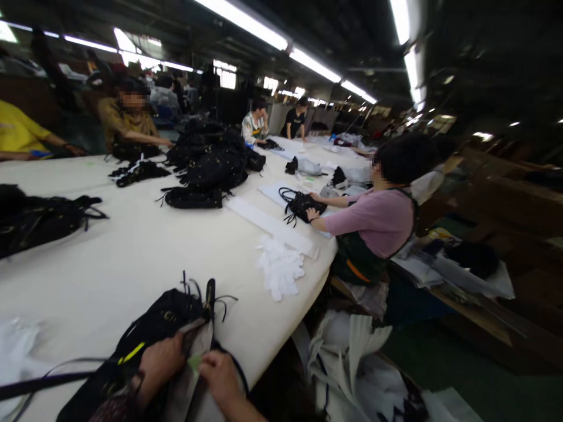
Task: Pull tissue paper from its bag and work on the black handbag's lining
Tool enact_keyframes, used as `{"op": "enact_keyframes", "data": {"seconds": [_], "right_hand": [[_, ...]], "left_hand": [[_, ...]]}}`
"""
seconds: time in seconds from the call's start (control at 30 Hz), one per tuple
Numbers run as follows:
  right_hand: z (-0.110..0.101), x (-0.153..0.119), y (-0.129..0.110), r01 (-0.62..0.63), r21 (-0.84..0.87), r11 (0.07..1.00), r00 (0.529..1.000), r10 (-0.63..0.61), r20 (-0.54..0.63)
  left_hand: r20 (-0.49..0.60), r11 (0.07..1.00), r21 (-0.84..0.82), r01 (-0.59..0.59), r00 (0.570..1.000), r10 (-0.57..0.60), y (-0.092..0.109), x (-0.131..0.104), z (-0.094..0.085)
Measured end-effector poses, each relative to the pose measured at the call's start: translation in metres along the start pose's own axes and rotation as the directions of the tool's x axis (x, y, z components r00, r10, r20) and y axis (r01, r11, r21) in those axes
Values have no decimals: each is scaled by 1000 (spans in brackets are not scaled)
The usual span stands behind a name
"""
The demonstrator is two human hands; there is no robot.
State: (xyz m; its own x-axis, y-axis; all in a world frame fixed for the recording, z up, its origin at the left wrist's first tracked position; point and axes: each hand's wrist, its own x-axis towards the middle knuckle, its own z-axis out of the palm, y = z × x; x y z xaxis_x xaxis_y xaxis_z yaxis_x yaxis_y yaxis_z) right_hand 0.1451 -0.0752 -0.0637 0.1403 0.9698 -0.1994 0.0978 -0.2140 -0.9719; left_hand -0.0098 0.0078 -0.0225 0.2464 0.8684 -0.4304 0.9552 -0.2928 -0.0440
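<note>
A black handbag [152, 328] with a grey lining lies on the near edge of a long white table [132, 246]. My left hand [159, 366] presses on the bag's opening, fingers curled over the lining. My right hand [222, 381] pinches a small pale green tag at the edge of that lining. A black strap [39, 384] trails from the bag toward the left.
Piles of black bags [211, 161] sit mid-table and at the left [39, 220]. A stack of white gloves [281, 266] lies near the right edge. A person in a pink top [373, 220] handles a bag; others work at the far side. White sheets [352, 351] are heaped below.
</note>
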Motion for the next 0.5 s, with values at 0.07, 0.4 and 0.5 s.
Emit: {"op": "enact_keyframes", "data": {"seconds": [0.07, 0.4, 0.5], "right_hand": [[11, -3, 18, -60, 19, 998, 998, 60, 11], [11, 12, 44, -43, -150, 988, 998, 48, 29], [8, 9, 38, 45, -266, 963, 999, -37, 33]], "left_hand": [[1, 1000, -9, 6, 1000, -6, -10, 11, 14], [10, 1000, -9, 2, 1000, -2, -22, 20, 19], [16, 1000, -17, -12, 1000, 13, -29, 19, 20]]}}
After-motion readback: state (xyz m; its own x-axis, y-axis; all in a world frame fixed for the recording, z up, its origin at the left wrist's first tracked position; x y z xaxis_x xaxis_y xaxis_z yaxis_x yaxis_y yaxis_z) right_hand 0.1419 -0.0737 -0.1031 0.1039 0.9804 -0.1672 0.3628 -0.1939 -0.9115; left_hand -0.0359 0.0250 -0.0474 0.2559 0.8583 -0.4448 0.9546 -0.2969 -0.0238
